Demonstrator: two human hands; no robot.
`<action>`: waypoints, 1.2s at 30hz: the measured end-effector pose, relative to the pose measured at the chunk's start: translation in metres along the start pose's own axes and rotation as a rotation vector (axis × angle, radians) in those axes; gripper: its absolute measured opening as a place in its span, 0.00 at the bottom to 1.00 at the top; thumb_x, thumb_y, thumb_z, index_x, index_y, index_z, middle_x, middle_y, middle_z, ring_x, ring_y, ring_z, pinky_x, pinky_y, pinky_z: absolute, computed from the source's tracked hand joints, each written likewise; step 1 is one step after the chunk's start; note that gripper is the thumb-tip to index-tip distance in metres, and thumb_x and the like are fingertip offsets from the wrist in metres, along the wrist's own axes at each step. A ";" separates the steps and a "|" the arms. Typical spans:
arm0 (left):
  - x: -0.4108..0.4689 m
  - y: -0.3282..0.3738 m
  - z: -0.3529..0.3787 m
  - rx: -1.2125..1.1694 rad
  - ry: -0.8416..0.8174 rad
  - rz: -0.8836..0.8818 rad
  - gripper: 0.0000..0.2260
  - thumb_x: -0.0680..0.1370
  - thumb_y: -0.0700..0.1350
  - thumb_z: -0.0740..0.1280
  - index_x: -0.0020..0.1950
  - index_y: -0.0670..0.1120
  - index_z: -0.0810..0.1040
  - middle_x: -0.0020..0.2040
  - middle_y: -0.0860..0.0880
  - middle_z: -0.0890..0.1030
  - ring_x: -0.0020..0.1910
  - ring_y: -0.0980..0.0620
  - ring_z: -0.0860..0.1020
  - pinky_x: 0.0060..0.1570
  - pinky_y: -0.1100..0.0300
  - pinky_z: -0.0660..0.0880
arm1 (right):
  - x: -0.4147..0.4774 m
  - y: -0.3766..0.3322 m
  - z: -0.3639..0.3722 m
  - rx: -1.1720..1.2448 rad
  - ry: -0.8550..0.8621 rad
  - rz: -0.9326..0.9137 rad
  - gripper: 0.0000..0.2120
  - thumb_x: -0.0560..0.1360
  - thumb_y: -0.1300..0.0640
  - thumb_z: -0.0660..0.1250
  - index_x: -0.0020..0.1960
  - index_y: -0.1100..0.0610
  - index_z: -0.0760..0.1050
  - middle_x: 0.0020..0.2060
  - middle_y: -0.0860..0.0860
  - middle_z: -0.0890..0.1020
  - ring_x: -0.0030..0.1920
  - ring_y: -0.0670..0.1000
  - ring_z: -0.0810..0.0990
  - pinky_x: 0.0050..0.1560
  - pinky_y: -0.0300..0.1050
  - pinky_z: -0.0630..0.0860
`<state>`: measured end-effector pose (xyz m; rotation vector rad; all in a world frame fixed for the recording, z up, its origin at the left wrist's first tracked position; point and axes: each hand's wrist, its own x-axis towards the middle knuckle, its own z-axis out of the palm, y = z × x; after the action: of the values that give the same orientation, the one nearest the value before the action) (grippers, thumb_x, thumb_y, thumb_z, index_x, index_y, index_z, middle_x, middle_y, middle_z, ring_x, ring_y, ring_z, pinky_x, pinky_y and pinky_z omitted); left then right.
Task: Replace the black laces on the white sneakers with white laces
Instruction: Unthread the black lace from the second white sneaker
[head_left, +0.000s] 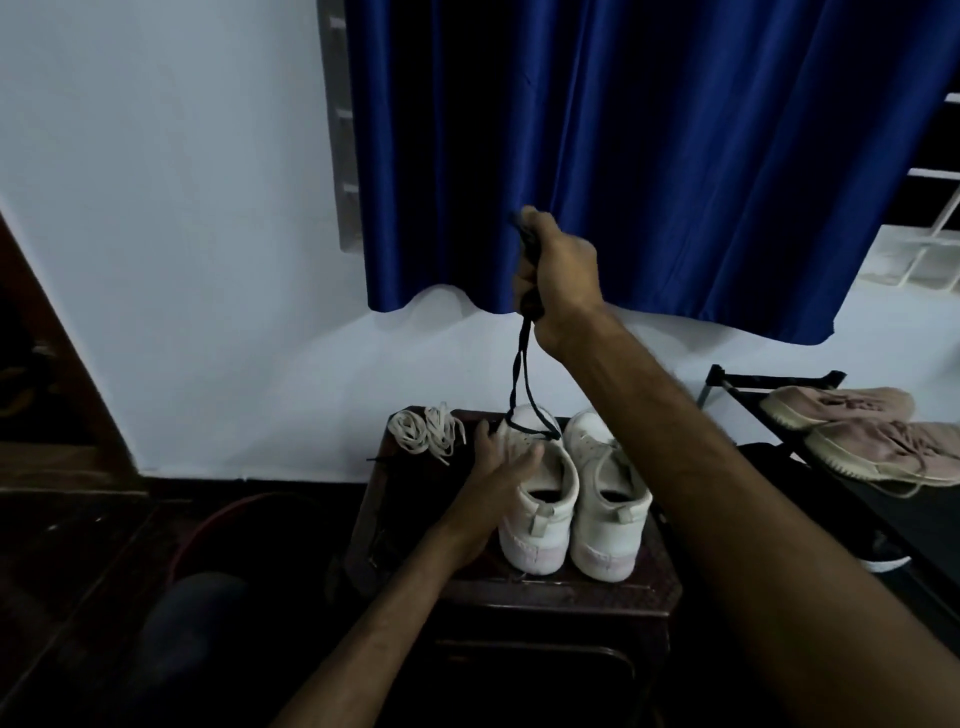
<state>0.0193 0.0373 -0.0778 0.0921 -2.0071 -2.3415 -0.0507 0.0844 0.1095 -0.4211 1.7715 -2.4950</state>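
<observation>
The black lace is held taut and vertical above the left sneaker, clenched in the raised right hand; the shoe is pinned under the outstretched left hand.

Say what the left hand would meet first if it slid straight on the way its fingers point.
Probably the toe of the left sneaker, on whose side the left hand rests; the white laces lie left of that line. Depth is hard to judge.
</observation>
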 end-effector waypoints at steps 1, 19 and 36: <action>-0.002 0.003 -0.005 -0.070 0.066 0.025 0.40 0.78 0.52 0.69 0.80 0.56 0.44 0.79 0.54 0.54 0.72 0.62 0.57 0.67 0.60 0.61 | -0.004 -0.002 0.007 -0.004 -0.046 0.002 0.18 0.81 0.54 0.62 0.33 0.53 0.65 0.23 0.47 0.63 0.22 0.46 0.59 0.22 0.40 0.56; -0.030 -0.016 -0.114 0.288 0.280 0.280 0.17 0.82 0.54 0.59 0.38 0.46 0.75 0.36 0.54 0.73 0.36 0.59 0.72 0.40 0.62 0.67 | -0.059 0.166 0.001 -0.501 0.282 0.040 0.19 0.75 0.50 0.64 0.35 0.66 0.74 0.31 0.63 0.79 0.35 0.54 0.75 0.43 0.55 0.76; -0.047 -0.051 -0.126 0.624 0.500 0.542 0.08 0.72 0.41 0.58 0.50 0.47 0.71 0.44 0.51 0.74 0.41 0.51 0.74 0.45 0.63 0.71 | -0.092 0.259 -0.012 -1.289 -0.500 -0.298 0.34 0.77 0.40 0.41 0.77 0.55 0.61 0.78 0.53 0.59 0.78 0.51 0.55 0.77 0.53 0.52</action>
<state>0.0759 -0.0752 -0.1469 0.1223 -2.0644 -1.1857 0.0053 0.0255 -0.1533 -1.2346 2.8660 -0.7954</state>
